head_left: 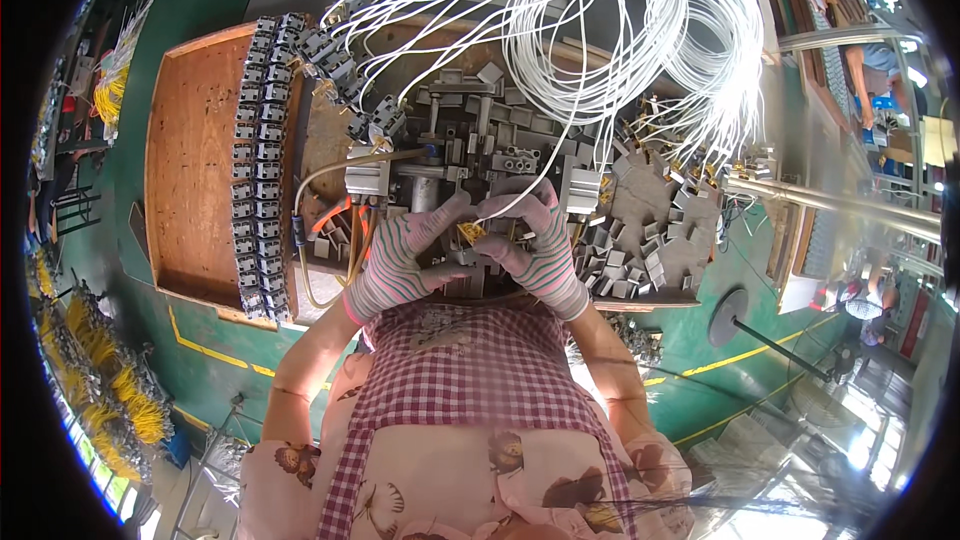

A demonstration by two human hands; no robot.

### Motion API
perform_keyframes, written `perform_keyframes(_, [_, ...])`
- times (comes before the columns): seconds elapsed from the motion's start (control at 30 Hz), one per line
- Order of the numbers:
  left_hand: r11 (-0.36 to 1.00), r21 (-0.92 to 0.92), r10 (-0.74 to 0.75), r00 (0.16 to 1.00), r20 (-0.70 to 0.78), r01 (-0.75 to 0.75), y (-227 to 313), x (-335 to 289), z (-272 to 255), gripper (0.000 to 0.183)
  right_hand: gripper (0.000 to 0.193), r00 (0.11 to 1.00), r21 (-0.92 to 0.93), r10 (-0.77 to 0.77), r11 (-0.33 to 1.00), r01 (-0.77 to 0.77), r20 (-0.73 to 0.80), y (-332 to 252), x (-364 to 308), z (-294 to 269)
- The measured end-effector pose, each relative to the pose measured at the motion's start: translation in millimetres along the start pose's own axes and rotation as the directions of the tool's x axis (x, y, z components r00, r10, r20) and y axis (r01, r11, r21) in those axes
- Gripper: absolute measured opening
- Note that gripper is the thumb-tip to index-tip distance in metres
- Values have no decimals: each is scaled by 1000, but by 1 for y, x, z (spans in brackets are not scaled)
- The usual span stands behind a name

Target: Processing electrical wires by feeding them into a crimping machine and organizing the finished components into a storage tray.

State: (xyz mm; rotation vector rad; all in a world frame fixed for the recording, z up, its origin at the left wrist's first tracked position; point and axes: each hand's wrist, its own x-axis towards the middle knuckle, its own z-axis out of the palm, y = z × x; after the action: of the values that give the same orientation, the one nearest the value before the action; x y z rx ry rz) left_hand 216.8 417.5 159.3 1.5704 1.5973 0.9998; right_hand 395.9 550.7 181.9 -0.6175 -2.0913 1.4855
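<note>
Both my hands wear striped grey gloves and meet over a metal fixture at the front of the work table. My left hand is curved, thumb and forefinger apart, fingertips beside the fixture, with nothing visible in its grasp. My right hand has its fingers closed on a white wire, which runs up to the big coil. Just below the wire's end, between my two hands, is a small brass-coloured part; whether it is joined to the wire is hard to see.
A large coil of white wires spreads over the back. Left of the fixture, rows of metal-and-black blocks line a wooden tray. Loose metal pieces lie to the right. An air hose loops left of the fixture.
</note>
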Motion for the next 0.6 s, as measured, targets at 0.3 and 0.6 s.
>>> perform_keyframes(0.3, [947, -300, 74, 985, -155, -118, -10, 8, 15, 93, 38, 983, -89, -116, 991, 104, -141, -8, -6, 14])
perform_keyframes(0.6, [898, -424, -164, 983, -81, 115, 24, -3, 21, 74, 45, 993, 24, -44, 999, 47, -108, -4, -8, -1])
